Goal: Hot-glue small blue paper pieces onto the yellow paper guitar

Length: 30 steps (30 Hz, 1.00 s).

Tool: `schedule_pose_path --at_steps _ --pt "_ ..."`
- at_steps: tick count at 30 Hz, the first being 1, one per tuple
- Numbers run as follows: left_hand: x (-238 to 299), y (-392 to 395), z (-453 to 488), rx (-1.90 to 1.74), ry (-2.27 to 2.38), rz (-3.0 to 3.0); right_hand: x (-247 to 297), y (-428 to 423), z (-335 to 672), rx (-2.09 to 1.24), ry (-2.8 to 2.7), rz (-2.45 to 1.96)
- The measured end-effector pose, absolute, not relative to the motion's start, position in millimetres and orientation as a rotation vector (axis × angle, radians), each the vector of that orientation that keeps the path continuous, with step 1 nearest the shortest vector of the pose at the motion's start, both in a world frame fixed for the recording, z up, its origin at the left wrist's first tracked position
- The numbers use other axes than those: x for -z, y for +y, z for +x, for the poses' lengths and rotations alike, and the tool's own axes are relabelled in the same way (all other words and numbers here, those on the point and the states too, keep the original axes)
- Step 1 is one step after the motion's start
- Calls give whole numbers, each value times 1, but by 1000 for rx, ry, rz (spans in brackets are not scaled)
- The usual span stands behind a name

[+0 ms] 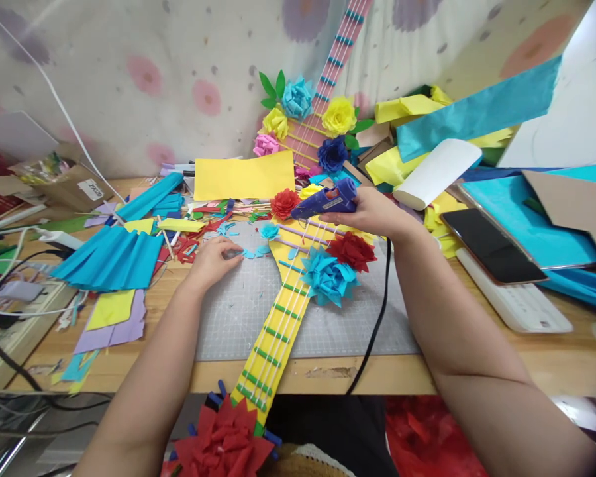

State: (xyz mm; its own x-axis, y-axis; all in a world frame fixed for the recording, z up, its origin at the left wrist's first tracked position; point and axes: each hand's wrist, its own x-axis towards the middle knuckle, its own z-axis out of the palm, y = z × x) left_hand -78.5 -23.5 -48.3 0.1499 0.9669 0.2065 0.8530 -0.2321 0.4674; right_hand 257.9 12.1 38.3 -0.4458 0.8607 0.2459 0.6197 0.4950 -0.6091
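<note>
My right hand [372,211] is closed around a blue glue gun [328,199], its nozzle pointing left above the yellow paper guitar [278,311]. The guitar lies on a grey cutting mat [228,311] and carries a red paper flower [350,250] and a blue paper flower [328,277]. My left hand [213,260] rests on the mat, fingertips pinched on a small blue paper piece [234,253]. More small blue cut pieces [255,252] lie just right of it. The gun's black cord [377,318] runs off the table's front edge.
A pink paper guitar [322,79] with flowers leans on the wall. Folded blue paper fans [109,258], yellow sheets [243,175] and scraps crowd the left. A phone [487,245], white keyboard [516,301] and paper rolls lie right. A red flower [223,440] sits at the guitar's near end.
</note>
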Motion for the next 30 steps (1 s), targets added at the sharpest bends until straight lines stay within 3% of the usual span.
schedule_pose_path --at_steps 7,12,17,30 --pt "50 -20 -75 -801 1868 2145 -37 12 253 -579 -2249 -1195" --pt "43 -29 -61 -1128 2058 1857 -38 8 247 -556 -2253 -1191" --pt "41 -41 -33 -1312 1734 1453 -35 6 239 -623 -2296 -1177" --pt "42 -46 -9 -1202 1451 913 -33 -2 223 -551 -2508 -1157"
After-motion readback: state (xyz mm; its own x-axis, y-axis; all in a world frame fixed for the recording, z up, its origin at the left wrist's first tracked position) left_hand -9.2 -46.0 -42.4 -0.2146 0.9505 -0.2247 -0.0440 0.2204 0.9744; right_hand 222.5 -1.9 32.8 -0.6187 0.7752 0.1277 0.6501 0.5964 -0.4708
